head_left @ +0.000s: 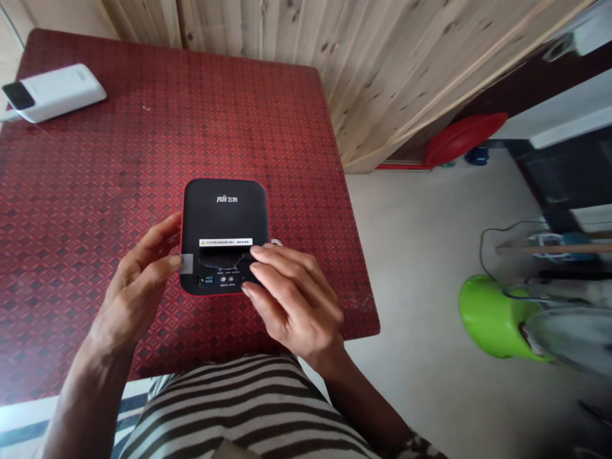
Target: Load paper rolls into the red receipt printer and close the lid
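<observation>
A small black label printer (pixel 225 217) with red sides sits near the front of the red patterned table. A white warning strip (pixel 225 242) runs above its dark paper slot (pixel 220 259), and small round buttons lie below. My left hand (pixel 136 280) grips the printer's left side, the thumb beside a pale, see-through sticker (pixel 187 263) at the edge. The fingertips of my right hand (pixel 299 299) close on the right end of the slot and the front right corner. Beyond that hand, a bit of something white (pixel 276 242) shows at the printer's right side.
A white power bank (pixel 67 92) with a dark end lies at the far left of the red table (pixel 268 115). Wood panelling (pixel 382 57) rises behind. Right of the table, a green bucket (pixel 492 319), a dark cable and a red basin (pixel 463 137) are on or near the floor.
</observation>
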Demonstrator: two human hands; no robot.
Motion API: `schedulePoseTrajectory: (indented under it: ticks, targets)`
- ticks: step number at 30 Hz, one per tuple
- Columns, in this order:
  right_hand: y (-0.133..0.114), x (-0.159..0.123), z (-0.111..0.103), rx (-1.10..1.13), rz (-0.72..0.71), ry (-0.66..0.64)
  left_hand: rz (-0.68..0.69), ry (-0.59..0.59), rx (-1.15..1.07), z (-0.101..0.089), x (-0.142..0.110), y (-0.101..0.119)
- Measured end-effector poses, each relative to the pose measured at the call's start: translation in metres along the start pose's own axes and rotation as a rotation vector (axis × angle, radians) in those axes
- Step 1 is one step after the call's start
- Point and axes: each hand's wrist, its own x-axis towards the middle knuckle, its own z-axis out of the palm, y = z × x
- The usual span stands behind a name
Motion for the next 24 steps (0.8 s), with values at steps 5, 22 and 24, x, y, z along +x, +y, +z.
schedulePoseTrajectory:
  ticks: [5,22,24]
  targets:
    - [0.009,-0.002,-0.005,-0.014,0.062,0.105,-0.007,0.049,0.057,0.000,-0.007,-0.003]
    - [0.032,0.001,-0.005,-0.043,0.076,0.217,0.033,0.143,0.034,0.021,-0.006,-0.006]
    - [0.032,0.003,-0.005,-0.053,0.065,0.213,0.037,0.147,0.034,0.021,-0.005,-0.008]
